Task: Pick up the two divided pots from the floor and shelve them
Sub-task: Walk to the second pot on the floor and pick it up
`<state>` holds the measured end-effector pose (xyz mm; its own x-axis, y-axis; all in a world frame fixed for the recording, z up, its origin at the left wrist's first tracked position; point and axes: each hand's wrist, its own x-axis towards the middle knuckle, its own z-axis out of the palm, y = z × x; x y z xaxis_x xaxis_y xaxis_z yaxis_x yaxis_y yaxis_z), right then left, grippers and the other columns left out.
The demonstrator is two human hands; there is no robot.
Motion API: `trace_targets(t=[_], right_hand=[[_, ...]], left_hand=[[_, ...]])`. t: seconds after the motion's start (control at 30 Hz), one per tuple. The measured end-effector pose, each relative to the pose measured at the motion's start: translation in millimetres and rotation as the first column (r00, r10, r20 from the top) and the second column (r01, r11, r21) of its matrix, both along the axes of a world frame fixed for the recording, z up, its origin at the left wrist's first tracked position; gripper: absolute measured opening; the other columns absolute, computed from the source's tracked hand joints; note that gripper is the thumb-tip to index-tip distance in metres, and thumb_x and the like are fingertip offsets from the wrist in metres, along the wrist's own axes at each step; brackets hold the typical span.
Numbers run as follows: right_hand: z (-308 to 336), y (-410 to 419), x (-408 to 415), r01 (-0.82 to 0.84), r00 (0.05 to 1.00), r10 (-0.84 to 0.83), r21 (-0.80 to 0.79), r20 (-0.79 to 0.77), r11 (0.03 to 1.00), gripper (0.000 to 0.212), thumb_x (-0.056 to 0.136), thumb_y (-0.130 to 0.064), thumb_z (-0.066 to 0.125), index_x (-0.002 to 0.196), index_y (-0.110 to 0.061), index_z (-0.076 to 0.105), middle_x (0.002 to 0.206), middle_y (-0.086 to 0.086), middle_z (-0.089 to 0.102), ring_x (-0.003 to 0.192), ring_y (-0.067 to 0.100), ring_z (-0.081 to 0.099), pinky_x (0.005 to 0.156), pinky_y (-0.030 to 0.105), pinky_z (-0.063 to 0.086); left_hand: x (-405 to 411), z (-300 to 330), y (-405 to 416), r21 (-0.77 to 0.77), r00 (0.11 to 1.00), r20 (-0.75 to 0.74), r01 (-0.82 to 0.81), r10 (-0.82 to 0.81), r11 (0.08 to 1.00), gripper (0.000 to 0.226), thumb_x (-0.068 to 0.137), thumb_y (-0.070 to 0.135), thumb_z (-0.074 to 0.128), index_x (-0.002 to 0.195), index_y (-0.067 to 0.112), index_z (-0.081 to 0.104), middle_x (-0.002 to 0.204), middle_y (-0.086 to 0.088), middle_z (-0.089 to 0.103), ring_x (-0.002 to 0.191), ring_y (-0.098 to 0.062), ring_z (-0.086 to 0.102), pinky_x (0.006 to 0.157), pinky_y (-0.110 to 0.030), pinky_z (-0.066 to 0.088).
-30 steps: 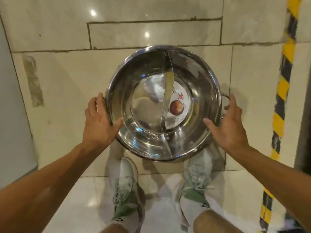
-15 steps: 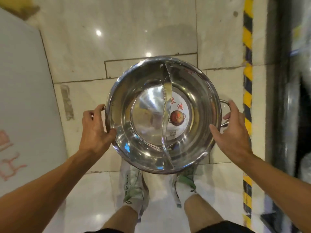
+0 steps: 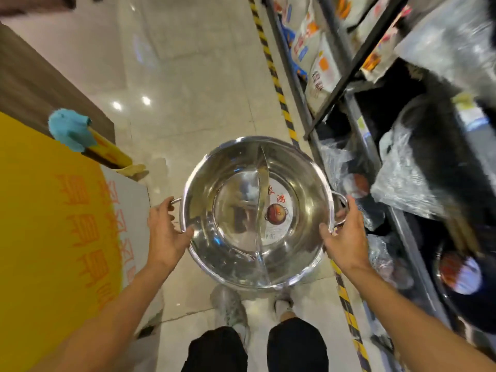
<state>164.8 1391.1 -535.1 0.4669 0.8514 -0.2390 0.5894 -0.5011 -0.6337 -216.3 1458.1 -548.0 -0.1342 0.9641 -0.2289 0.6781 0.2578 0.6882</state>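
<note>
A shiny steel divided pot (image 3: pixel 230 183) hangs in the air at waist height above my feet, its S-shaped divider running front to back and a round red-printed label on the right half's bottom. My left hand (image 3: pixel 164 232) grips its left handle and rim. My right hand (image 3: pixel 345 234) holds the right handle and rim. Whether a second pot is nested beneath it cannot be told.
A metal shelf rack (image 3: pixel 357 111) runs along the right, holding plastic-wrapped pots (image 3: pixel 402 181) and printed bags (image 3: pixel 319 68). Yellow-black hazard tape (image 3: pixel 276 79) marks the floor beside it. A yellow and grey carton (image 3: pixel 53 224) stands at my left, with a blue cloth (image 3: pixel 71 128) on it.
The pot has risen from near the floor to waist height with both hands on it. My view has swung up and right, bringing the shelf rack and carton into sight.
</note>
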Motion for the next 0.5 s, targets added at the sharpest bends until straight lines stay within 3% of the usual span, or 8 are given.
trace_targets(t=[0.1,0.23,0.37,0.5], right_hand=[[56,-33,-8,0.020,1.000,-0.020,0.087,0.010,0.996,0.089,0.079,-0.032,0.076,0.151,-0.035,0.023,0.116,-0.006,0.046,0.093,0.001,0.047,0.079,0.030,0.044],[103,-85,-17,0.020,0.998,-0.027,0.116,0.053,0.993,0.091,0.077,-0.045,0.075,0.150,-0.039,0.022,0.107,-0.012,0.046,0.087,0.006,0.049,0.071,0.031,0.044],[127,-140,-21,0.010,0.997,-0.022,0.158,0.071,0.987,0.087,0.076,-0.065,0.069,0.148,-0.041,0.026,0.106,-0.014,0.046,0.089,0.003,0.050,0.070,0.029,0.044],[137,-201,-25,0.028,0.995,-0.049,0.218,0.090,0.976,0.088,0.076,-0.058,0.075,0.147,-0.039,0.027,0.102,-0.017,0.039,0.087,0.000,0.042,0.075,0.029,0.042]], left_hand=[[-18,58,-15,0.084,0.996,0.032,0.079,-0.082,0.993,0.086,0.069,0.046,0.082,0.141,0.033,0.037,0.115,0.012,0.038,0.095,0.000,0.049,0.067,-0.011,0.042],[-34,112,-44,0.131,0.985,0.052,0.157,-0.165,0.979,0.087,0.067,0.059,0.076,0.141,0.032,0.039,0.117,0.011,0.042,0.090,-0.002,0.053,0.066,-0.012,0.044],[-39,141,-86,0.172,0.975,0.047,0.205,-0.216,0.963,0.090,0.069,0.053,0.078,0.144,0.023,0.039,0.121,0.006,0.043,0.089,-0.007,0.053,0.068,-0.013,0.044],[-40,155,-142,0.210,0.969,0.045,0.228,-0.242,0.951,0.087,0.072,0.043,0.081,0.145,0.024,0.038,0.120,0.005,0.043,0.090,-0.009,0.053,0.068,-0.012,0.043]])
